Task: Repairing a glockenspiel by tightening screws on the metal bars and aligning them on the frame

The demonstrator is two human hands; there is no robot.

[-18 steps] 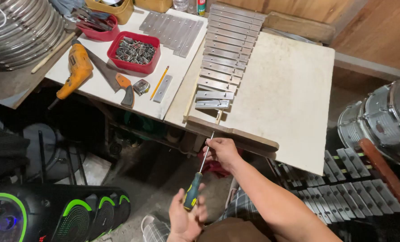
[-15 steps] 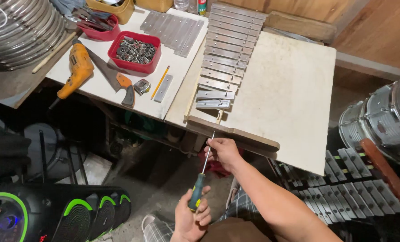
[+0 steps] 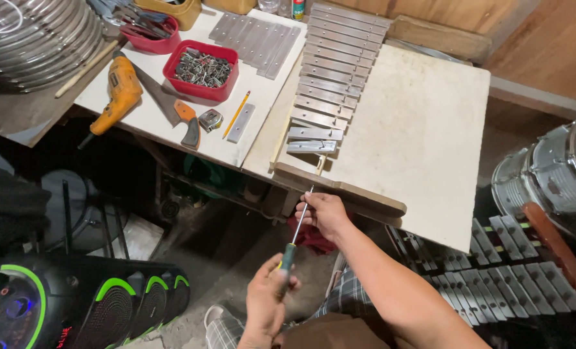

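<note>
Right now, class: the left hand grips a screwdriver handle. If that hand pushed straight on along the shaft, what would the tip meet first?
Probably the wooden frame edge below the metal bars. The left hand aims the screwdriver up there, past the right hand steadying the shaft; depth is unclear.

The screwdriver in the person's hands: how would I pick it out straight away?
Find the pale wooden board carrying a row of metal bars. At its near edge, the right hand steadies a thin steel shaft, and the left hand grips the handle. That screwdriver alone has a green-and-yellow handle and hangs off the bench.
</note>
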